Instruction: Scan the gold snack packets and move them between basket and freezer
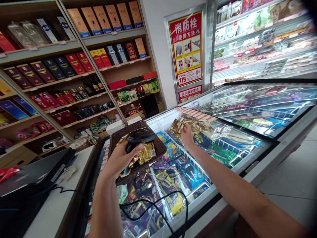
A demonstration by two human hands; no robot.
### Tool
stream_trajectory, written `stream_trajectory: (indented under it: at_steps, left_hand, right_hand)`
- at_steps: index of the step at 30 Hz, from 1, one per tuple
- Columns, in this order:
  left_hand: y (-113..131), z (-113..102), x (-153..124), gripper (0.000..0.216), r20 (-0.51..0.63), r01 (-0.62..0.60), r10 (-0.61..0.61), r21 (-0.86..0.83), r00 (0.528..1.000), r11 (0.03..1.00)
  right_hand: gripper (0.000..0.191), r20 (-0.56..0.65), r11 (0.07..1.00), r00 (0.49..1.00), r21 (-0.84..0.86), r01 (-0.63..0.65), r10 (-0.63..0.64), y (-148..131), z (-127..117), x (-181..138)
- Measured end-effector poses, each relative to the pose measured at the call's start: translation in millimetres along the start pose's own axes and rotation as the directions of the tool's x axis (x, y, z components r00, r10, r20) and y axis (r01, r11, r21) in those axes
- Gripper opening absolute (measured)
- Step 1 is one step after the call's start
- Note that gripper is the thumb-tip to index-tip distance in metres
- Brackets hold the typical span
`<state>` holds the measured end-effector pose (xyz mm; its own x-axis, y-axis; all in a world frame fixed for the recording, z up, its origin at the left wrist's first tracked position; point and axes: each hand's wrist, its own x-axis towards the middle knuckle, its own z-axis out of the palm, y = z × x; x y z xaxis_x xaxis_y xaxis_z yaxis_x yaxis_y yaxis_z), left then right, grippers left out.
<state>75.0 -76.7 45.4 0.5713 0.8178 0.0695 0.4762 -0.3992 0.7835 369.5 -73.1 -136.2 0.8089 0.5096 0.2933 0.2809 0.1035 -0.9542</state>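
My left hand [121,162] is wrapped around the handle of a black barcode scanner [141,135], held above a brown wicker basket [158,148]. Gold foil packets [148,152] lie in the basket, partly covered by the scanner and my hand. Farther right, my right hand [187,135] pinches a gold packet [177,125] by its edge. More gold packets [203,125] lie beside it on the glass top of the chest freezer. The scanner's black cable [158,202] loops across the glass in front.
Through the glass of the chest freezer [250,165], wire baskets hold colourful ice cream packs [190,170]. A counter [42,208] with a dark laptop-like device [32,172] stands left. Behind are shelves of boxed goods [104,19], a red fire-hydrant poster [187,49] and a lit refrigerated display [260,43].
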Motion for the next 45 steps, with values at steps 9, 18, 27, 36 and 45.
stream_trajectory:
  at_steps: [9,18,27,36,45]
  left_hand:
    - [-8,-28,-8,0.050,-0.099,0.086,-0.092,-0.061,0.991,0.994]
    - [-19,-45,-14,0.056,-0.228,0.100,-0.118,-0.091,0.967,0.991]
    - [-20,-41,-15,0.052,-0.237,0.037,-0.046,-0.042,0.971,0.998]
    - [-13,-27,-6,0.049,-0.129,0.020,-0.034,-0.106,0.991,0.994]
    - [-1,-7,0,0.047,-0.047,0.057,-0.056,0.012,0.997,0.998]
  right_hand:
    - [0.044,0.008,0.910,0.944,-0.263,0.321,-0.331,-28,3,-29]
    - [0.032,0.744,0.782,0.668,-0.421,0.460,0.008,-127,96,-103]
    - [0.015,0.815,0.921,0.560,-0.318,0.224,0.145,-135,108,-107]
    - [0.036,0.597,0.919,0.802,0.307,-0.248,0.017,-78,21,-60]
    - [0.033,0.442,0.867,0.893,0.407,-0.288,0.089,-70,8,-47]
